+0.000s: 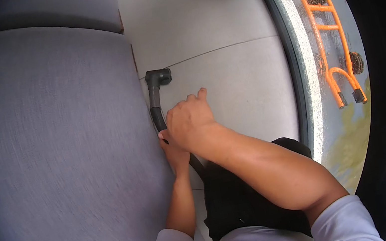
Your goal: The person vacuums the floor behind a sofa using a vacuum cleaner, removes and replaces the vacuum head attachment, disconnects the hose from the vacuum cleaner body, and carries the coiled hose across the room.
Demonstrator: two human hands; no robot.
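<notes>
A dark grey vacuum hose (pixel 158 118) with a rigid T-shaped end piece (pixel 158 77) runs along the gap beside the grey sofa, its end near the tiled floor. Lower down, my left hand (pixel 176 156) is closed round the hose, thumb on top. Just above it, my right hand (pixel 190 120) reaches across with its back to me. Its fingers curl down at the hose, one finger sticking out, and the grip is partly hidden. Behind my hands the hose reappears and runs back toward my dark trousers.
The grey fabric sofa (pixel 64 136) fills the left side. Pale floor tiles (pixel 244 92) stretch ahead. On the right, a dark-framed glass pane (pixel 288 50) borders the floor, with an orange metal frame (pixel 327 26) beyond it.
</notes>
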